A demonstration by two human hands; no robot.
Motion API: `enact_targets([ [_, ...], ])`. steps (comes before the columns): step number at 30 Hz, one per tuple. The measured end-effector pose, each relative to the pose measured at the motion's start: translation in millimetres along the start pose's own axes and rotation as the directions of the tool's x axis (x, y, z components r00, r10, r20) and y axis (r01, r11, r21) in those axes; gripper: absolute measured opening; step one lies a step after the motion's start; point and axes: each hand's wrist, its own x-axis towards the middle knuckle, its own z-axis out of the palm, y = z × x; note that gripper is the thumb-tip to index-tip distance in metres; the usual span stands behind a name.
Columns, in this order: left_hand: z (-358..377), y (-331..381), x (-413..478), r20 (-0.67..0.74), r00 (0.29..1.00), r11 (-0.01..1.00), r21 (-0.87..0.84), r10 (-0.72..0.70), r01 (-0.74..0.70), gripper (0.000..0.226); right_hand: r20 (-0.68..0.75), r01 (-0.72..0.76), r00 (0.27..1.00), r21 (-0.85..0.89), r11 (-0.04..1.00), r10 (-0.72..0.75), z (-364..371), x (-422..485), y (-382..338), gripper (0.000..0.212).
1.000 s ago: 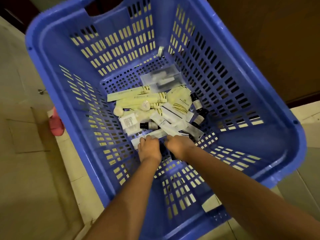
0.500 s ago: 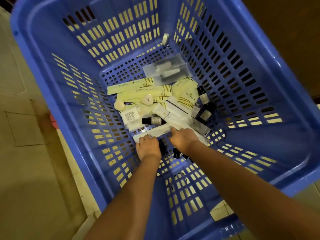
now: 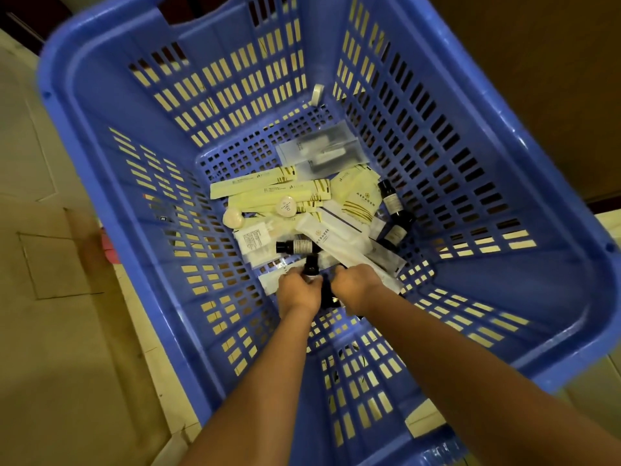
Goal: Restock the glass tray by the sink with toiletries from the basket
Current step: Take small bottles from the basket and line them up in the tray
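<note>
Blue plastic walls of the basket (image 3: 504, 183) rise around us as we reach both arms down to the toiletries (image 3: 356, 200) heaped on its slotted bottom. The glass tray and the sink are out of view, so we judge that we are at the picking stage. Our left hand (image 3: 299, 292) is at the near edge of the heap, its fingers curled round a small dark bottle (image 3: 309, 264) whose cap pokes up past the knuckles. Our right hand (image 3: 358, 287) is just beside it, fingers bent down among more dark items; we cannot tell whether it grips anything. Beyond the hands lie a flat dark bottle (image 3: 295, 246), long cream sachets (image 3: 268, 193) and clear pouches (image 3: 322, 153). To do this well, we should take the bottles by the body, not the cap, and lift straight up so the white packets overlapping them do not drag along. We should gather one of each kind and check each grip before raising our arms, since a loose bottle would probably roll back under the wrappers.
</note>
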Motion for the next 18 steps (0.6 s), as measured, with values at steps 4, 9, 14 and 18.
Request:
enact_targets([
  [4, -7.9, 14.4, -9.1, 0.071, 0.959, 0.813, -0.516, -0.275, 0.271, 0.021, 0.075, -0.077, 0.996, 0.386, 0.919, 0.052, -9.9, -8.6, 15.9, 0.020],
  [9, -18.2, 28.7, -21.7, 0.122, 0.953, 0.619, -0.736, -0.278, 0.274, 0.016, 0.015, -0.096, 0.992, 0.726, 0.681, 0.124, -14.0, -24.9, 46.3, 0.044],
  [14, -33.0, 48.2, -34.7, 0.201, 0.972, 0.529, -0.815, -0.125, 0.237, 0.024, -0.113, 0.044, 0.952, 0.970, 0.241, 0.283, -37.4, -70.9, 69.7, 0.025],
  [18, -50.4, 66.7, -56.4, 0.281, 0.955, 0.470, -0.859, 0.099, 0.204, 0.010, -0.215, 0.212, 0.912, 0.976, 0.047, 0.350, -54.6, -104.9, 66.2, 0.017],
])
